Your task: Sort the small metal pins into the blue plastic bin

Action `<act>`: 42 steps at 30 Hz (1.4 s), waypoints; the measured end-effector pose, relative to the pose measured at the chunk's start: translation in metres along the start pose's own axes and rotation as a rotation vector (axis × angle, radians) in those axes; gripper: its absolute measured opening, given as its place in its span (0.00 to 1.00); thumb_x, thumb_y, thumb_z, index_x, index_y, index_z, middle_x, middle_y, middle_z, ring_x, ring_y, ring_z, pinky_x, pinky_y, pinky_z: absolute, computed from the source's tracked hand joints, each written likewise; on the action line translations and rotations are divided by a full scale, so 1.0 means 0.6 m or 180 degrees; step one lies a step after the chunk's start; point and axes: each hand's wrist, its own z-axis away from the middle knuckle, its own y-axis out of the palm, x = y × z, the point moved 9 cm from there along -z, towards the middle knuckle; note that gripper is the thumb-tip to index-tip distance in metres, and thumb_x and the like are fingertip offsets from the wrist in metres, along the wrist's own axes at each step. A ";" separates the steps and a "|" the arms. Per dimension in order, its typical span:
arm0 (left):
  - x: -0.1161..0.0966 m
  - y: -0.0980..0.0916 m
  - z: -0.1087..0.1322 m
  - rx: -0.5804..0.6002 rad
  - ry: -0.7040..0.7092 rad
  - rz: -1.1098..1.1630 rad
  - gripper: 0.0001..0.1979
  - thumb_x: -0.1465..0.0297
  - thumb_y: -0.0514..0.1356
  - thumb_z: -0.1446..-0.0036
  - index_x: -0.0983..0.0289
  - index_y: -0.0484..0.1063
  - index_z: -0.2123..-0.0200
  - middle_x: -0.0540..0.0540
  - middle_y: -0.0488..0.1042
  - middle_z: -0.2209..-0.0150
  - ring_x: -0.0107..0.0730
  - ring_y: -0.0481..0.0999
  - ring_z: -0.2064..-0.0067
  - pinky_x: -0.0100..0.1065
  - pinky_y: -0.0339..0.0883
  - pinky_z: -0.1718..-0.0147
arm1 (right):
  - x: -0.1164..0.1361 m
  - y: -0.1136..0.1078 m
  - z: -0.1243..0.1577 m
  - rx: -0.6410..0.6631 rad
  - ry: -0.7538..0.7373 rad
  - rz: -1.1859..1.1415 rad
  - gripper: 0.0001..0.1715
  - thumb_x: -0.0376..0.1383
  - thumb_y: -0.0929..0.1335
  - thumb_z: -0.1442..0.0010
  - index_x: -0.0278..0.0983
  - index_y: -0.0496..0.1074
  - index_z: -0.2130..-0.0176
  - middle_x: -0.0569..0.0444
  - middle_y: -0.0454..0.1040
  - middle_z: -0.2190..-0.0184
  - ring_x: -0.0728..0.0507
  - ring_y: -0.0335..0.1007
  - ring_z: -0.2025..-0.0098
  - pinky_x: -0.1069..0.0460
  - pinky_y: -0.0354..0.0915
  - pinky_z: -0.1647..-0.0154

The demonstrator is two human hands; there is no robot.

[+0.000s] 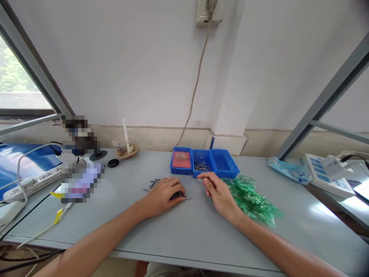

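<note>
Right hand (219, 193) — pin (200, 179) in fingertip grip

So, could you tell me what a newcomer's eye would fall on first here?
Probably the two bare hands at the middle of the grey table: the left hand rests on a scatter of small metal pins, while the right hand pinches a single pin between its fingertips. Next come the three bright blue bins just behind them, and the heap of green packets right of the right hand.
</note>
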 end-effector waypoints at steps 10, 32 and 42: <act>-0.001 0.000 -0.001 0.0008 0.0029 0.0011 0.06 0.64 0.59 0.26 0.60 0.72 0.55 0.53 0.75 0.56 0.39 0.73 0.54 0.39 0.64 0.51 | -0.006 -0.005 -0.006 -0.0046 0.0043 -0.0206 0.18 0.50 0.63 0.25 0.41 0.73 0.54 0.55 0.69 0.66 0.47 0.62 0.71 0.51 0.61 0.70; 0.000 -0.004 -0.002 -0.0028 -0.0037 0.0086 0.05 0.65 0.60 0.27 0.60 0.72 0.55 0.53 0.75 0.57 0.39 0.73 0.54 0.38 0.67 0.53 | -0.004 -0.012 -0.005 -0.0140 0.0174 -0.0595 0.22 0.54 0.64 0.27 0.39 0.74 0.55 0.59 0.64 0.72 0.49 0.58 0.75 0.53 0.55 0.75; 0.004 -0.002 -0.001 -0.0103 -0.0040 0.0064 0.06 0.64 0.61 0.27 0.60 0.72 0.56 0.53 0.77 0.57 0.38 0.76 0.57 0.38 0.67 0.55 | -0.019 -0.014 -0.003 -0.0194 0.0389 -0.0969 0.23 0.57 0.65 0.29 0.40 0.71 0.58 0.62 0.63 0.76 0.50 0.54 0.78 0.54 0.51 0.78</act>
